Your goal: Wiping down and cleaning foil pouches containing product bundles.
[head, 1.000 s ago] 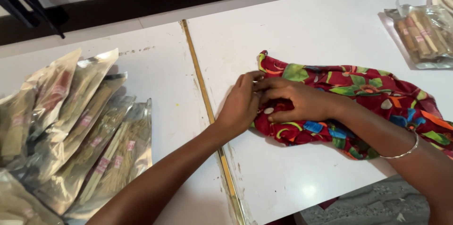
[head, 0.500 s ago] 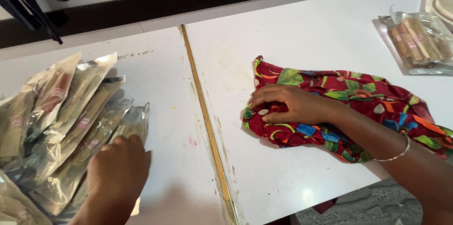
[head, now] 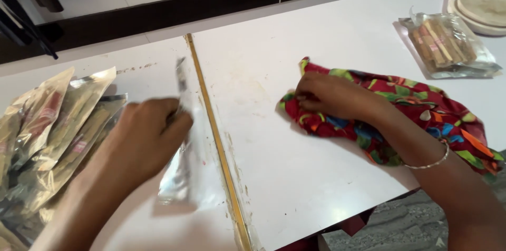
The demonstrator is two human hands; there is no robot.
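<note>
Silvery plastic pouch [head: 184, 156], empty and see-through, was held in the left hand [head: 145, 140], blurred by motion. Left forearm entered from the lower left edge, hand palm-down, fingers [head: 176, 119] curled closed on the pouch's upper part; thumb side hidden, so the exact pinch could not be made out. Pouch hung from the fingers down toward the white desk [head: 295, 177], its lower end at or just above the surface, lying just left of the brass-coloured strip [head: 216, 140] that ran across the desk.

Right hand [head: 334, 95] lay flat, palm-down, on the left end of a red patterned cloth [head: 421, 114], forearm running in from the lower right, a thin bangle [head: 429, 162] at the wrist. Its fingers were bent and pressed onto the bunched fabric; not closed around it as far as visible.

Pile of filled foil pouches [head: 52, 124] sat at far left, beside the left forearm. Clear bag of brown sticks [head: 445, 45] lay at upper right, well apart from both hands.
</note>
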